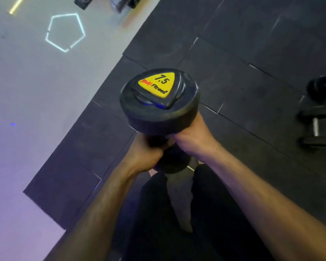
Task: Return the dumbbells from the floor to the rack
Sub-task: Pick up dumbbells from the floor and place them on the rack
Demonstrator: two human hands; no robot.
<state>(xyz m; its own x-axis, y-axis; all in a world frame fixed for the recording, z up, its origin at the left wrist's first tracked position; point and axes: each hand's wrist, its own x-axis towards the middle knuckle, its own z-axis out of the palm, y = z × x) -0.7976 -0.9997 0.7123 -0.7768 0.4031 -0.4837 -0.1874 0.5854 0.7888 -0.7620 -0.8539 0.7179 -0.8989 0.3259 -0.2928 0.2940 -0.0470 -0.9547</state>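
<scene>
I am looking down from head height at my own two bare arms, reaching forward over a floor of dark rubber tiles (252, 44). Both hands are wrapped around the short bar of one black dumbbell (159, 102), which I hold upright, one end facing up at me. That end carries a yellow triangular label reading 7.5. My left hand (147, 151) curls round the bar from the left and my right hand (192, 137) from the right, fingers closed tight and touching each other just under the top weight. The lower weight hangs below my hands, above my dark trousers. I judge the two-handed, upright grip is there because the weight is heavy and is easiest to carry close to the body.

The dumbbell is clear of the floor, in the air in front of me. No rack is in sight. To my right, well apart, a smaller dumbbell (315, 127) with a bright metal bar lies on the tiles, with another dark weight (321, 87) just beyond it. To my left the tiles end at a pale shiny floor (26, 110) reflecting a five-sided light. More dark weights, blurred, lie at the top edge.
</scene>
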